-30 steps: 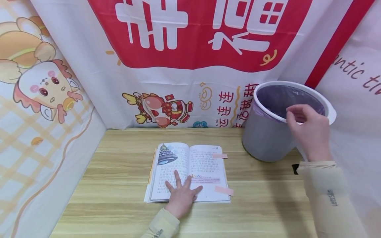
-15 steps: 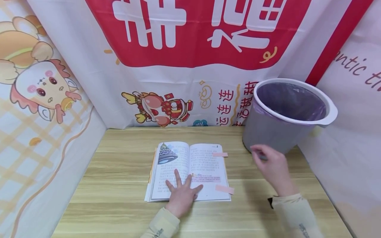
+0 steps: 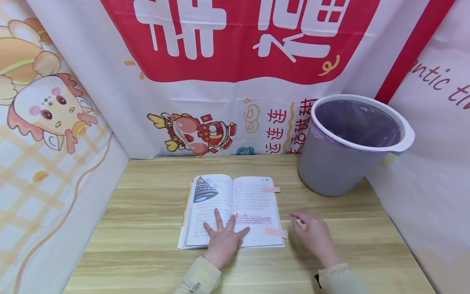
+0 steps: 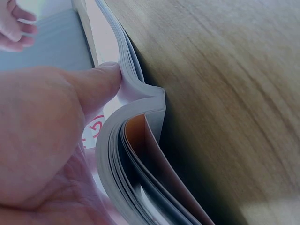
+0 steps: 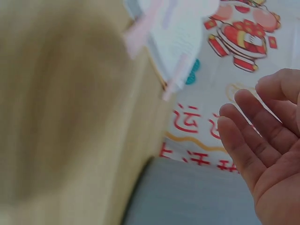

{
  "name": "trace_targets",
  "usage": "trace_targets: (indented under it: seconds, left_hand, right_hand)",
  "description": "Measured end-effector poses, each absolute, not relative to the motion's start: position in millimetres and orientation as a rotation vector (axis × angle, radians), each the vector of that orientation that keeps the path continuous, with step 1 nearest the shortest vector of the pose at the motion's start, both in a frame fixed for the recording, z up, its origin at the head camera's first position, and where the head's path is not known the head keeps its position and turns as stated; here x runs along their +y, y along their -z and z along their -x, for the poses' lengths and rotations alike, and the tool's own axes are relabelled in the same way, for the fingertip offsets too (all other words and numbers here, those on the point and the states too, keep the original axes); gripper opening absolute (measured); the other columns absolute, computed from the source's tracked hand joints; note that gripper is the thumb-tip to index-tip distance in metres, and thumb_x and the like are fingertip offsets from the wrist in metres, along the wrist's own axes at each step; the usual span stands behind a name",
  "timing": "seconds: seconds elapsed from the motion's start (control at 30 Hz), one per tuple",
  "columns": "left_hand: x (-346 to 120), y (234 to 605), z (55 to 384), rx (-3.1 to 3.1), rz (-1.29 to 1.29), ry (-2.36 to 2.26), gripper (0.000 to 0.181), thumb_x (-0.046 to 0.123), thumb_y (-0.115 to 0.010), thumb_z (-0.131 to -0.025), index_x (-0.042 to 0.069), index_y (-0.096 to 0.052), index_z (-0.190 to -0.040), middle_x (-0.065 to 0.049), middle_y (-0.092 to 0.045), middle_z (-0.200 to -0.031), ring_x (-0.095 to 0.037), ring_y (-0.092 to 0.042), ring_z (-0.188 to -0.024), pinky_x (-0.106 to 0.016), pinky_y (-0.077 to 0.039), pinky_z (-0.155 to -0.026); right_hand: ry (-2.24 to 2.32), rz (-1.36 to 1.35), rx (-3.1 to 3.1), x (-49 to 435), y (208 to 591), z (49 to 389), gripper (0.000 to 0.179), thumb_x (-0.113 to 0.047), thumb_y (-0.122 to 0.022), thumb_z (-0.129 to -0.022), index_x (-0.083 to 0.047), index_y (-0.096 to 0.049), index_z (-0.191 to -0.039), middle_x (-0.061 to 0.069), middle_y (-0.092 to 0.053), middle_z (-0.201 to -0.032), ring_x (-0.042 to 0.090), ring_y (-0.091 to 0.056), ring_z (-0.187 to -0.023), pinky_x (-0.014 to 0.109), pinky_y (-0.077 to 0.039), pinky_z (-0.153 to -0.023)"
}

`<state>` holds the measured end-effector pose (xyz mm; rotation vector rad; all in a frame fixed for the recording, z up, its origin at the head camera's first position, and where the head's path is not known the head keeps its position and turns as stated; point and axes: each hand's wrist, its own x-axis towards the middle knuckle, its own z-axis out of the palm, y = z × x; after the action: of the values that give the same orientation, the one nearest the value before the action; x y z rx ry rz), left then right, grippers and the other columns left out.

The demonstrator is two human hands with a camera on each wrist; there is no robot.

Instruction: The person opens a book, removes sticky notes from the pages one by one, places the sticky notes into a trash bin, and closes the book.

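Note:
An open book (image 3: 253, 196) lies on the wooden table, its pages printed with small text and a picture at the upper left. My left hand (image 3: 224, 241) presses flat on the lower middle of it with fingers spread. In the left wrist view the thumb (image 4: 101, 84) rests by the curved pages near the spine. Two pink sticky tabs, an upper one (image 3: 270, 190) and a lower one (image 3: 276, 232), stick out past the right page's edge. My right hand (image 3: 313, 234) hovers just right of the lower tab, fingers loosely bent, with nothing in it in the right wrist view.
A grey trash bin (image 3: 327, 171) with a white rim and a purple liner stands at the table's back right. Printed cloth hangs behind the table (image 3: 147, 228) and along both sides.
My right hand has come from over the bin's rim, down and to the left, to beside the book. The left hand has stayed on the pages.

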<state>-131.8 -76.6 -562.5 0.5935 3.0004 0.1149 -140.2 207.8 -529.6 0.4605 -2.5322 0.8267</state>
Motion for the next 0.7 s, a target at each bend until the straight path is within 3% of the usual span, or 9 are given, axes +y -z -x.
trace_targets:
  seconds: [0.33, 0.7]
  left_hand:
    - [-76.7, 559.4, 130.6, 3.006, -0.598, -0.151, 0.043, 0.041, -0.060, -0.095, 0.045, -0.057, -0.137, -0.017, -0.039, -0.153, -0.070, -0.006, -0.133, -0.090, -0.015, -0.086]
    - [-78.0, 559.9, 130.5, 3.019, -0.609, -0.171, 0.043, 0.040, -0.062, -0.094, 0.044, -0.058, -0.136, -0.017, -0.040, -0.153, -0.070, -0.006, -0.133, -0.091, -0.015, -0.085]
  right_hand:
    - [-0.798, -0.412, -2.700, 194.5, 551.9, 122.7, 0.024, -0.005, -0.081, -0.080, -0.005, -0.075, -0.102, 0.010, -0.073, -0.104, 0.030, -0.069, -0.097, 0.047, -0.056, -0.085]
    - [-0.674, -0.541, -2.725, 180.2, 563.2, 117.5, 0.017, -0.009, -0.081, -0.082, -0.008, -0.077, -0.098, 0.006, -0.073, -0.100, 0.022, -0.069, -0.094, 0.042, -0.057, -0.085]
